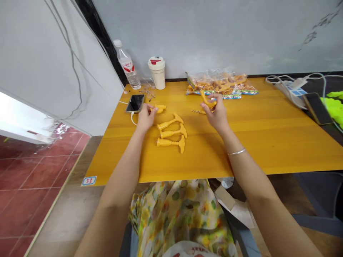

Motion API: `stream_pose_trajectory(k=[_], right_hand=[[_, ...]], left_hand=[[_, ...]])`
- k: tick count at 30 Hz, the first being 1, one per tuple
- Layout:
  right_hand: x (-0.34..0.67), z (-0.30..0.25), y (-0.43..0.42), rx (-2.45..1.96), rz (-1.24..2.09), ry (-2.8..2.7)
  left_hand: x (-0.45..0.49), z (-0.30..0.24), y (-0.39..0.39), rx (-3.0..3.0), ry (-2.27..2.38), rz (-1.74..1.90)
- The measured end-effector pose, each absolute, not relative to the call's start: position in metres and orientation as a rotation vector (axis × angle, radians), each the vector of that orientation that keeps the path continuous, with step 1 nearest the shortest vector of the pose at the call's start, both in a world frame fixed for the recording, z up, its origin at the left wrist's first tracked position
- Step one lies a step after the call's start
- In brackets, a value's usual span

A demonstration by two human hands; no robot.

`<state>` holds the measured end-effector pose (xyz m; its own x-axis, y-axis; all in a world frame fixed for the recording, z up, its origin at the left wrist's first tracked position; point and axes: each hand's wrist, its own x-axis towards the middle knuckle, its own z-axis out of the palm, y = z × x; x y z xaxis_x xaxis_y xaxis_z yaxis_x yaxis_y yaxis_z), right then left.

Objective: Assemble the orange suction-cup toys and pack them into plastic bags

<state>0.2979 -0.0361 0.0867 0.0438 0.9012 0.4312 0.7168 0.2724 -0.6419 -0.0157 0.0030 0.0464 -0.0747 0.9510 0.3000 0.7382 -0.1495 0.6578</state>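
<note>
Right hand (216,115), fingers (213,104) pinching yellow plastic part (208,100); left hand (146,117), fingers (150,108) curled on shorter part (160,109); three more parts (171,134) lie near worktop (268,150) centre

Yellow wood-grain table (268,150) | three yellow plastic pieces (173,133) | smartphone (135,103) | bagged pieces (222,84) | water bottle (127,64) | lidded cup (157,73)

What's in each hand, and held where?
Right hand pinches a curved yellow plastic piece near its lower end. Left hand touches the near end of a short yellow plastic piece; grip unclear.
</note>
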Motion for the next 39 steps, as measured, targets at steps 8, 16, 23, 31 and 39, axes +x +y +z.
stream_pose_trajectory(k=[8,16,23,31,39], right_hand=[[0.334,0.088,-0.025,-1.655,1.061,-1.582],[0.345,0.076,-0.019,-1.882,1.018,-1.682],[0.341,0.081,-0.022,-2.117,0.546,-1.884],[0.33,0.082,-0.026,-2.206,0.335,-2.002],[0.313,0.088,-0.037,-2.235,0.327,-1.998]], left_hand=[[-0.008,0.037,-0.003,2.087,1.794,0.884],[-0.014,0.044,-0.003,2.249,1.809,0.916],[-0.007,0.071,-0.018,2.191,1.598,0.943],[-0.001,0.076,-0.026,2.275,1.518,0.613],[0.001,0.076,-0.027,2.315,1.521,0.566]])
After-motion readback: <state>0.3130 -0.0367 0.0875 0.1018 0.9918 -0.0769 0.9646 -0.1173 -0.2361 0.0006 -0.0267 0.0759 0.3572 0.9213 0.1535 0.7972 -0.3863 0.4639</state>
